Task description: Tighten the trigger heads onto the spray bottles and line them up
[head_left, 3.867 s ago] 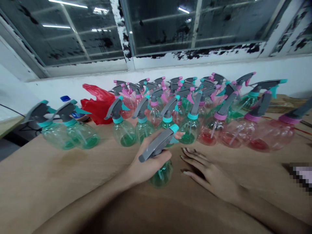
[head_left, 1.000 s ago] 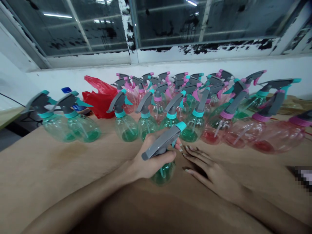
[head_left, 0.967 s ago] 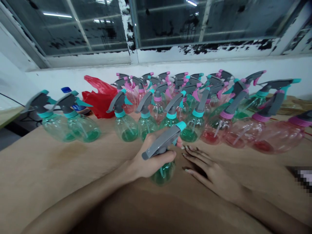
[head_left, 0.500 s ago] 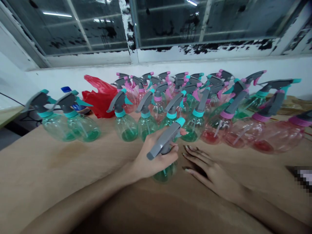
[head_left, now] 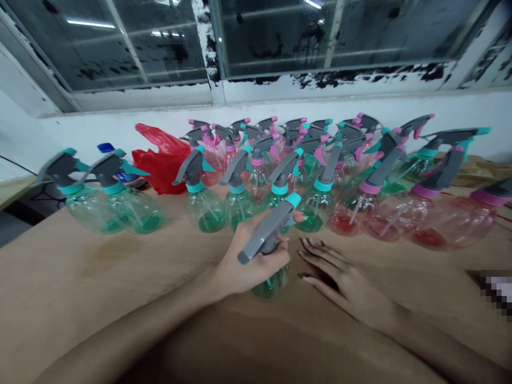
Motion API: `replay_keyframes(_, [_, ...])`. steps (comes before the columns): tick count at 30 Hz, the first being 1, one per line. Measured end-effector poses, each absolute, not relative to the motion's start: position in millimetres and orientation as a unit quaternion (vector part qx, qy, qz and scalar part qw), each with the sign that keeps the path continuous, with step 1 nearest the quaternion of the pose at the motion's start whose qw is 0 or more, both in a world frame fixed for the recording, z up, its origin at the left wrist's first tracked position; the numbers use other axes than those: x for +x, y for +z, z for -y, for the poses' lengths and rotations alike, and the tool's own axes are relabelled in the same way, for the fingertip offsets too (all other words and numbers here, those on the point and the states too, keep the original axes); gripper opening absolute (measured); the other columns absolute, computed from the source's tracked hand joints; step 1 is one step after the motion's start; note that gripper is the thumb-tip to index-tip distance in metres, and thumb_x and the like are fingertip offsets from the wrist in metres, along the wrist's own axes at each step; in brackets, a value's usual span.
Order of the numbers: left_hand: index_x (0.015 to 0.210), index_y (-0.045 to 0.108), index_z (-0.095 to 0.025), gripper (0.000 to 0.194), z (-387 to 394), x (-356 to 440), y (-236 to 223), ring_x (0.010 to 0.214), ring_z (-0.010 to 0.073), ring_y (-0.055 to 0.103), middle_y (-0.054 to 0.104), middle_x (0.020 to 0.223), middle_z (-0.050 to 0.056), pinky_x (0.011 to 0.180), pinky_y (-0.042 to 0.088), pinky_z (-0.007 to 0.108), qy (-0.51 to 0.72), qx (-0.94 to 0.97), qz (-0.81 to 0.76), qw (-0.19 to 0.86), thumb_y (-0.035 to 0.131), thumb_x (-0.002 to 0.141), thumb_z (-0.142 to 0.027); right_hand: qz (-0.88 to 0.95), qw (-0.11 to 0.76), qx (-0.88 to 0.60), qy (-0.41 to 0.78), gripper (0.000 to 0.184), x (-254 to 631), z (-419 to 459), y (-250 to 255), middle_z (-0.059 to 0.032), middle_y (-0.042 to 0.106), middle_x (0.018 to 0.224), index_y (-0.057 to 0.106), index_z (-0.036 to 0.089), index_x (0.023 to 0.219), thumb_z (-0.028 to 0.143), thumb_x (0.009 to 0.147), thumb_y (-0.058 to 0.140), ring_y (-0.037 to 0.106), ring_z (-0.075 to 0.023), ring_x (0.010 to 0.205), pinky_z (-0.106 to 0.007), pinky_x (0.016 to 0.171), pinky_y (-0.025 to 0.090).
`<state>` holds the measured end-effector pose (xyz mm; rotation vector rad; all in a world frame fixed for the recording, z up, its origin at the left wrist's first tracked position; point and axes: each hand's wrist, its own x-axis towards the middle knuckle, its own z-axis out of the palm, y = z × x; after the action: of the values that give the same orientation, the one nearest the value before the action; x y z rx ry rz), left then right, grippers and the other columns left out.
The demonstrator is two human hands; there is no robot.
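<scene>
My left hand point(head_left: 252, 261) is wrapped round the neck of a green spray bottle point(head_left: 270, 285) with a grey head and a turquoise nozzle. The nozzle points away and to the right; my palm and fingers hide most of the neck and trigger. My right hand point(head_left: 340, 277) lies flat on the table with its fingers spread, just right of that bottle, holding nothing. Behind my hands stands a row of similar bottles, among them a green spray bottle point(head_left: 206, 213) with a turquoise collar and a pink spray bottle point(head_left: 346, 216) with a pink collar.
More pink and green bottles crowd behind the front row against the white wall point(head_left: 140, 114). A red plastic bag point(head_left: 162, 165) and a blue-capped bottle point(head_left: 106, 148) stand at the back left. On the wooden table point(head_left: 72, 277), a pixelated object point(head_left: 498, 288) lies at the right edge.
My left hand and the spray bottle have shifted slightly away from me and to the right, still gripped. Fingers round the trigger have moved a little. My right hand stays flat. The view tilts slightly.
</scene>
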<state>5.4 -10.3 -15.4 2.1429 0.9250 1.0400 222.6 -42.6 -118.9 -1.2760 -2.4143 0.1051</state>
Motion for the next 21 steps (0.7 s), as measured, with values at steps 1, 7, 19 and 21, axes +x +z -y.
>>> replay_keyframes(1, [0.111, 0.056, -0.026, 0.05, 10.5, 4.9, -15.3, 0.065, 0.0129, 0.06, 0.06, 0.076, -0.004, 0.064, 0.05, 0.025, 0.388, 0.802, -0.349, 0.291, 0.051, 0.066, -0.004, 0.865, 0.203, -0.458, 0.036, 0.047, 222.6, 42.6, -118.9, -0.005, 0.044, 0.139, 0.044, 0.02, 0.131, 0.04, 0.089, 0.045, 0.035, -0.0216, 0.13, -0.045, 0.106, 0.034])
replay_keyframes(7, [0.113, 0.054, -0.028, 0.053, 11.0, 3.6, -13.5, 0.062, 0.0124, 0.059, 0.059, 0.074, -0.005, 0.063, 0.049, 0.025, 0.382, 0.793, -0.352, 0.318, 0.05, 0.066, -0.003, 0.864, 0.197, -0.462, 0.035, 0.047, 221.8, 43.4, -118.5, -0.0049, 0.042, 0.14, 0.044, 0.02, 0.131, 0.041, 0.089, 0.044, 0.034, -0.0212, 0.13, -0.045, 0.107, 0.033])
replay_keyframes(19, [0.112, 0.055, -0.027, 0.049, 11.1, 3.7, -14.0, 0.063, 0.0122, 0.058, 0.059, 0.077, -0.003, 0.064, 0.05, 0.025, 0.379, 0.796, -0.354, 0.311, 0.05, 0.068, -0.006, 0.865, 0.217, -0.451, 0.041, 0.046, 222.5, 42.3, -118.5, -0.0058, 0.044, 0.138, 0.045, 0.02, 0.131, 0.039, 0.088, 0.046, 0.036, -0.0223, 0.129, -0.046, 0.105, 0.034])
replay_keyframes(21, [0.112, 0.055, -0.026, 0.049, 11.0, 4.0, -13.5, 0.063, 0.0129, 0.058, 0.059, 0.076, -0.003, 0.064, 0.05, 0.026, 0.381, 0.797, -0.354, 0.307, 0.05, 0.067, -0.005, 0.864, 0.216, -0.454, 0.042, 0.046, 222.1, 42.6, -117.5, -0.0056, 0.044, 0.139, 0.045, 0.02, 0.13, 0.039, 0.089, 0.046, 0.036, -0.0222, 0.129, -0.046, 0.106, 0.034])
